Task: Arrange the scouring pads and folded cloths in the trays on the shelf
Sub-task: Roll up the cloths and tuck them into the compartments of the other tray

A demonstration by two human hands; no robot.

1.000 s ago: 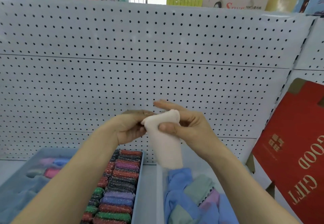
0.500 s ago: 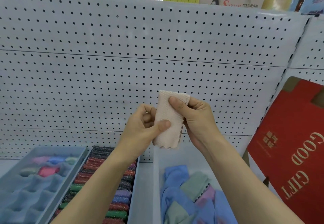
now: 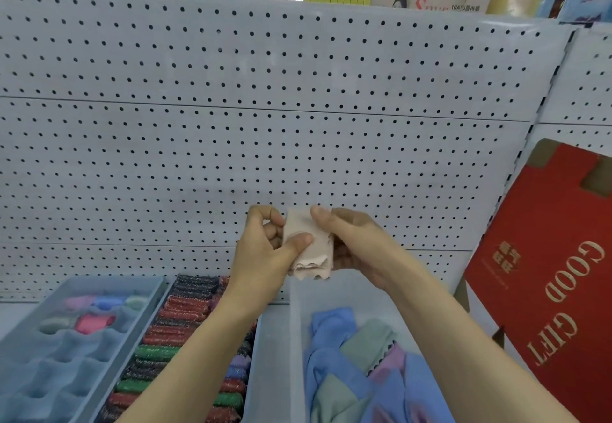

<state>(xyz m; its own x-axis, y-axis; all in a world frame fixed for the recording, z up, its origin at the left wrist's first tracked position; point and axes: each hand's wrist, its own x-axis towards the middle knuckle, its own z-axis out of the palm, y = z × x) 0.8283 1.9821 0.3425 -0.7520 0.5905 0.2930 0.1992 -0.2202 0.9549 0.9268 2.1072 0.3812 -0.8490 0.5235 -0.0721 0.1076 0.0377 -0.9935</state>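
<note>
We hold a folded beige textured cloth (image 3: 319, 252) between both hands, just above the far end of the white plastic tray (image 3: 294, 340). Our left hand (image 3: 265, 250) pinches it, thumb across its front and fingers curled behind; our right hand (image 3: 357, 247) grips its other edge, thumb on the upper corner. Inside that tray lie loose blue, green and pink cloths (image 3: 334, 373). Left of the tray sit rows of glittery red, green and purple scouring pads (image 3: 172, 340), and further left a grey divided organiser (image 3: 66, 373) with a few folded cloths in its far cells. Right of the tray leans a red cardboard box (image 3: 546, 290)
</note>
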